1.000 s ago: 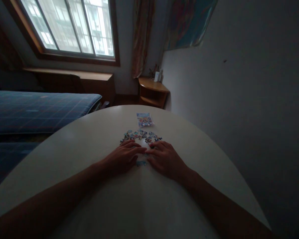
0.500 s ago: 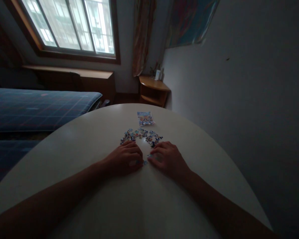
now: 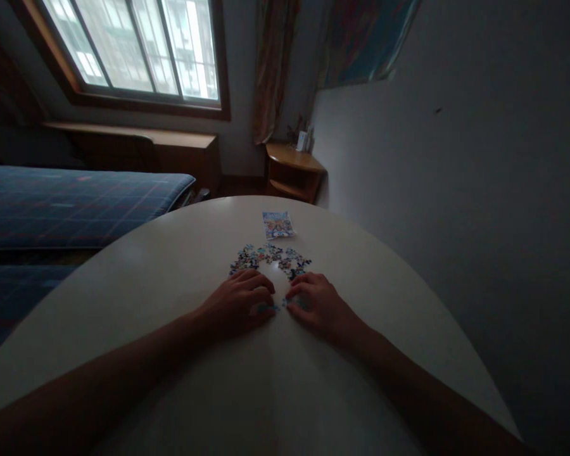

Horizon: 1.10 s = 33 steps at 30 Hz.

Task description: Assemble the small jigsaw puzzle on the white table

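My left hand (image 3: pixel 240 301) rests on the white table with its fingers curled. Between its thumb and fingers are small light-blue jigsaw pieces (image 3: pixel 268 308), partly hidden. Facing it, a short gap away, is my right hand (image 3: pixel 322 308), its thumb and fingertips closed on another bluish jigsaw piece (image 3: pixel 285 303), mostly covered. Just beyond both hands, a loose pile of jigsaw pieces (image 3: pixel 270 254) lies in an arc, dark, brown and blue. Farther back, a small picture sheet or packet (image 3: pixel 278 225) with a colourful print lies flat.
The round white table (image 3: pixel 209 373) reaches out to both sides. Past its left edge is a bed with a blue plaid mattress (image 3: pixel 76 206). A wooden corner shelf (image 3: pixel 295 158) stands behind, and a plain wall (image 3: pixel 456 190) runs along the right.
My right hand has shifted slightly, its piece now a little closer to me. The left fingers have moved a bit to the right with their pieces. The pile stays as it was.
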Each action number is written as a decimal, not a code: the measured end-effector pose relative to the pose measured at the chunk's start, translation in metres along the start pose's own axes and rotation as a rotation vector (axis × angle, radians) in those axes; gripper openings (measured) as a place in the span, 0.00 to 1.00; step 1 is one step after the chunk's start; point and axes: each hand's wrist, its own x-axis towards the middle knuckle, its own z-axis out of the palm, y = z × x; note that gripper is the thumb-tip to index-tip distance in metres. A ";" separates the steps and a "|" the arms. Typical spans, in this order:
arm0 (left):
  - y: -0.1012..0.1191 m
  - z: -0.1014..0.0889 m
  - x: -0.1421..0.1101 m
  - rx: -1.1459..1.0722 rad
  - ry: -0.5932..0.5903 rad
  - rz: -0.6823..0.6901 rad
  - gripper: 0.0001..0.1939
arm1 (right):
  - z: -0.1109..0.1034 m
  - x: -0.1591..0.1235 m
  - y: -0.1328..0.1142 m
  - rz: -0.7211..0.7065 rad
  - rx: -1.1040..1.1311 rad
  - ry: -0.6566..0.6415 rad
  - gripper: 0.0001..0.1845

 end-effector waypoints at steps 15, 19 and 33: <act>0.003 0.004 0.000 -0.031 0.003 -0.038 0.01 | 0.005 -0.003 0.001 -0.126 -0.007 -0.036 0.08; 0.002 0.005 0.000 -0.018 0.009 -0.030 0.02 | 0.005 -0.003 -0.001 -0.144 -0.045 -0.002 0.08; 0.002 0.005 -0.001 -0.037 -0.015 -0.015 0.06 | 0.007 -0.001 0.001 -0.477 -0.176 0.069 0.03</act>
